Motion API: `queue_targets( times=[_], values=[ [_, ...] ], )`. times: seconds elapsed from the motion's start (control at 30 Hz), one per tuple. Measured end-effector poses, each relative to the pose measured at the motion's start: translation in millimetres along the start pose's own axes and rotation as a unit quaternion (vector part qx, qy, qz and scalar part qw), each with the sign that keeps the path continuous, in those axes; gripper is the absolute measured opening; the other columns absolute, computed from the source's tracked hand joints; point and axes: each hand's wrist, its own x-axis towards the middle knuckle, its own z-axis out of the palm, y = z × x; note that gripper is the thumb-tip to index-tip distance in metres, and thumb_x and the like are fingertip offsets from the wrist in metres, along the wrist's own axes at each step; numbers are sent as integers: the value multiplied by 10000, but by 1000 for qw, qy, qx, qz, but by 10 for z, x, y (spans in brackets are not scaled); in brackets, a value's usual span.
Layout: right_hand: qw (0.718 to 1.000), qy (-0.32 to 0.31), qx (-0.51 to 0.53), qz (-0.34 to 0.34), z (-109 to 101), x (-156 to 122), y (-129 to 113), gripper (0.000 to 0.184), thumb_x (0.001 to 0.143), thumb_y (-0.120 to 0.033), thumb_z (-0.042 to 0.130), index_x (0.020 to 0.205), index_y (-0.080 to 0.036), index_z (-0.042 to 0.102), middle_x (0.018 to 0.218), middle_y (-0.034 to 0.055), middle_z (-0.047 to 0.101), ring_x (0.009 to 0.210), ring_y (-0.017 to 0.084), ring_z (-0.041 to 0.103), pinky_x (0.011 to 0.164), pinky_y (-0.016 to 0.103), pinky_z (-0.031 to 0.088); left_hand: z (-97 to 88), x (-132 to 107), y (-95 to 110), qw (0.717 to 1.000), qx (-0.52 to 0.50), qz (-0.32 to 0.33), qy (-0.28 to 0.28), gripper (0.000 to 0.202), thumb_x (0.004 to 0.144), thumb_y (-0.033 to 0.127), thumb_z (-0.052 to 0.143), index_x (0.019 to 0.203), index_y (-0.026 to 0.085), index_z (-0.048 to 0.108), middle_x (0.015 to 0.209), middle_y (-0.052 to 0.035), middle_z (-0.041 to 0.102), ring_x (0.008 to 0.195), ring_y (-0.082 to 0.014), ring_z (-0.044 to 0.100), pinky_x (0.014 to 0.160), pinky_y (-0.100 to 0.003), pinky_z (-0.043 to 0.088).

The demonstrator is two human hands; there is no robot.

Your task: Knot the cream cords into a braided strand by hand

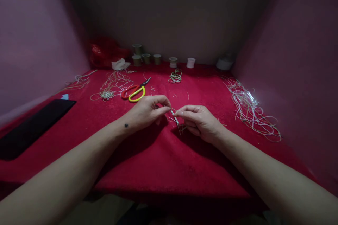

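Observation:
Both my hands meet over the middle of a red cloth-covered table (163, 161). My left hand (146, 112) is closed in a pinch on a thin pale cord (174, 115). My right hand (199, 121) is also pinched shut on the same cord, fingertips almost touching the left ones. A short knotted stretch of cord hangs between and just below the fingertips. The cord is too fine to see its full run.
Scissors with a red and a yellow handle (134, 91) lie behind my left hand. Loose cord tangles lie at the left (112, 86) and right (250, 110). Several thread spools (146, 58) line the back wall. A black flat object (31, 126) lies at the left edge.

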Motion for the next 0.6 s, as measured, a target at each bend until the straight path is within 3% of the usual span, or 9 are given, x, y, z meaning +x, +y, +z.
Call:
queue_targets(
  times=[0.13,0.3,0.43,0.53,0.6],
  values=[
    [1000,10,-8,-2,-3,-2,6,188,750,-327,679,819,-153,663,443,-105,329,326,23,201,300,182,141,-34,0,92,998,-39,-48,5,57,812,181,563,791,145,601,434,57,507,349,-49,434,374,-146,336],
    [999,27,-10,-20,1,-2,1,178,761,-318,663,812,-147,660,422,-102,355,308,24,220,295,186,139,-113,-15,150,982,-116,-142,-48,124,808,239,594,717,154,584,417,51,474,317,-42,388,313,-136,271],
    [998,53,-2,-29,14,2,-18,160,748,-298,675,777,-145,637,400,-111,328,306,28,233,297,186,162,-172,-39,128,934,-251,-223,-121,167,776,241,630,651,143,582,473,20,516,296,-24,373,281,-131,204],
    [998,56,-4,-25,28,2,-26,154,754,-296,665,743,-149,620,397,-108,331,307,30,245,299,183,172,-159,-53,109,896,-348,-224,-162,129,751,218,653,667,129,614,482,11,531,280,-10,340,272,-123,189],
    [998,57,-10,-20,40,0,-23,158,765,-301,653,737,-150,614,391,-106,333,304,32,247,299,184,167,-115,-49,91,881,-394,-209,-157,60,740,187,652,741,127,654,482,15,539,275,-13,328,262,-120,212]
  ],
)
